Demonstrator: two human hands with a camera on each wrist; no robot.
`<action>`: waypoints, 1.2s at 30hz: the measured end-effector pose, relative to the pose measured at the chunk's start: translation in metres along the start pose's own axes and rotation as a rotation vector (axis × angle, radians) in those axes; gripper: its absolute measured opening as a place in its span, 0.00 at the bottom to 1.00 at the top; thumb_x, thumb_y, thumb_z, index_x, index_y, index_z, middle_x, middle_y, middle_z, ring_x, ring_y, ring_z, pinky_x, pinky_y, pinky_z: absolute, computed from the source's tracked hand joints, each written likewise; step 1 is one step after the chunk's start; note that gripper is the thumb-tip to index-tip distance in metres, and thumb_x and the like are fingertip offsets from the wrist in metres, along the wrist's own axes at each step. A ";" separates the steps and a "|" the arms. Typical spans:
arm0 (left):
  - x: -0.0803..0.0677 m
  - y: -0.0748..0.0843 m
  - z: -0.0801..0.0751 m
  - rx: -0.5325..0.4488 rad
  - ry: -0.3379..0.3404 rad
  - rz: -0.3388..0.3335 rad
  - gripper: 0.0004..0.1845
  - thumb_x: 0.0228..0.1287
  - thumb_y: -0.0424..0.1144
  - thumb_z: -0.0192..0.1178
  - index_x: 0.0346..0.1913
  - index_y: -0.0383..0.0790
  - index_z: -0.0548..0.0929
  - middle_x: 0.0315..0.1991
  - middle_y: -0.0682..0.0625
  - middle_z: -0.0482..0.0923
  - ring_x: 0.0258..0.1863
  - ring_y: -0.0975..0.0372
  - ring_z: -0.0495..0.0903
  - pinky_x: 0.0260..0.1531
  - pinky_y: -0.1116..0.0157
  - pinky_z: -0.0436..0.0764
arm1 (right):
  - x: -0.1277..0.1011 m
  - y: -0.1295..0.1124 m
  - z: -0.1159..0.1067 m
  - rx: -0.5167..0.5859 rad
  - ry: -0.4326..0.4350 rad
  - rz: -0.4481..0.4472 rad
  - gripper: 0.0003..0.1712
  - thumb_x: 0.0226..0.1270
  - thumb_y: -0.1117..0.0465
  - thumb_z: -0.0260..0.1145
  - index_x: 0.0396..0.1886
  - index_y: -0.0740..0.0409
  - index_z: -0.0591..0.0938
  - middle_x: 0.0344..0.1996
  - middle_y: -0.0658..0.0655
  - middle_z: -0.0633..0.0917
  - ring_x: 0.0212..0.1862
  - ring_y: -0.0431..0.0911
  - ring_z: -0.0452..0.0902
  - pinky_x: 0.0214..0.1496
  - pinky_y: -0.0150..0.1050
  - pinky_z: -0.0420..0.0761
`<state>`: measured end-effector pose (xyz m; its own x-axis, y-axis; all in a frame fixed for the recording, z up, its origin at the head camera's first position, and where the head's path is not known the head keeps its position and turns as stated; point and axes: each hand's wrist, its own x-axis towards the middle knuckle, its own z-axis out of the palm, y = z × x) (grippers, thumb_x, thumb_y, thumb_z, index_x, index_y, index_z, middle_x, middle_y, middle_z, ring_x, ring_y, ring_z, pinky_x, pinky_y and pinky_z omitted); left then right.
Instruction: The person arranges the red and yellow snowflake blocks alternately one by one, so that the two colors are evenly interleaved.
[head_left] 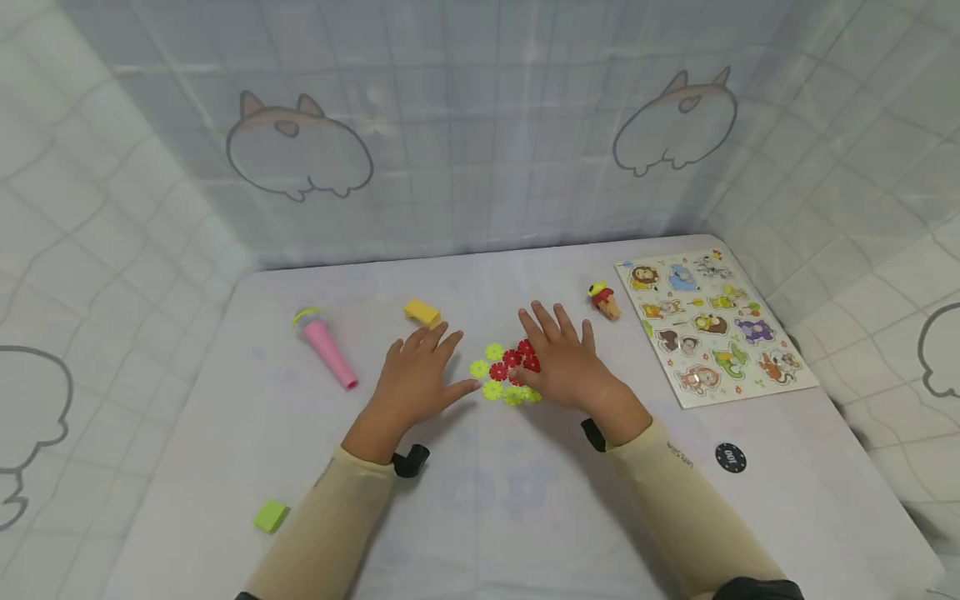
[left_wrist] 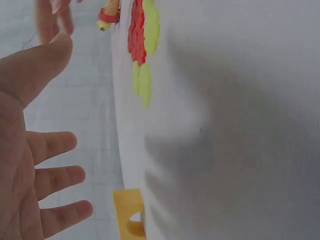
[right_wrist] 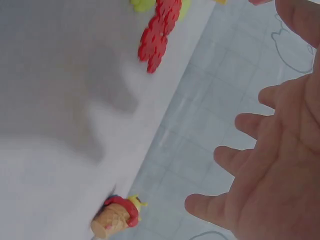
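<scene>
Beige sleeves are seen nearest, with a small green block (head_left: 271, 515) lying on the pale cloth-covered desk (head_left: 480, 517) to the left and a black round token (head_left: 731, 457) to the right. Further on, both hands are held flat and spread, palms down. The left hand (head_left: 417, 377) is held with fingers straight, its thumb reaching toward the yellow-green flower discs (head_left: 495, 379); nothing is gripped by it. The right hand (head_left: 564, 358) is laid with straight fingers beside the red flower discs (head_left: 516, 360), its fingertips partly covering them; whether they are pressed cannot be told. No grip is closed on anything.

The discs lie between the two hands, at the middle of the desk, clustered and touching one another. They are judged to be thin, light, stiff plastic pieces with notched petal edges; on the smooth cloth they would probably slide easily, so each would best be pinched at its rim between thumb and fingertip.

Beyond the hands, a pink toy microphone (head_left: 327, 347) is lying on its side to the left, a yellow block (head_left: 422, 313) near the middle, and a small cone-shaped figure (head_left: 603, 301) to the right. A flat animal puzzle board (head_left: 712, 325) is set at the far right.
</scene>
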<state>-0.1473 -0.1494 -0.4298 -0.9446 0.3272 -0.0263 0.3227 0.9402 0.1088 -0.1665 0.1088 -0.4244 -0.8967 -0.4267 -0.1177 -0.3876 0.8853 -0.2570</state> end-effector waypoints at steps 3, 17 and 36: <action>0.005 0.003 0.000 0.014 -0.027 -0.008 0.49 0.65 0.73 0.58 0.80 0.47 0.65 0.80 0.42 0.58 0.77 0.43 0.57 0.68 0.35 0.61 | 0.000 0.002 -0.006 -0.013 0.001 0.004 0.57 0.73 0.35 0.62 0.86 0.50 0.42 0.84 0.57 0.41 0.82 0.62 0.31 0.73 0.74 0.37; 0.025 0.009 0.001 -0.039 -0.105 -0.023 0.42 0.69 0.63 0.64 0.78 0.46 0.68 0.76 0.44 0.64 0.74 0.45 0.63 0.65 0.40 0.68 | 0.020 0.014 -0.002 -0.003 -0.010 -0.031 0.51 0.75 0.45 0.66 0.84 0.59 0.51 0.82 0.63 0.53 0.81 0.60 0.46 0.78 0.60 0.51; 0.037 0.007 0.014 -0.285 -0.186 -0.076 0.22 0.67 0.44 0.72 0.62 0.44 0.86 0.52 0.50 0.84 0.53 0.58 0.80 0.57 0.56 0.77 | 0.043 0.022 0.012 -0.019 -0.036 -0.023 0.18 0.75 0.56 0.68 0.58 0.62 0.84 0.45 0.58 0.80 0.43 0.50 0.76 0.50 0.43 0.79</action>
<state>-0.1786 -0.1294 -0.4439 -0.9296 0.2937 -0.2226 0.1975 0.9070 0.3719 -0.2114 0.1075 -0.4467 -0.8792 -0.4533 -0.1465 -0.4124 0.8782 -0.2421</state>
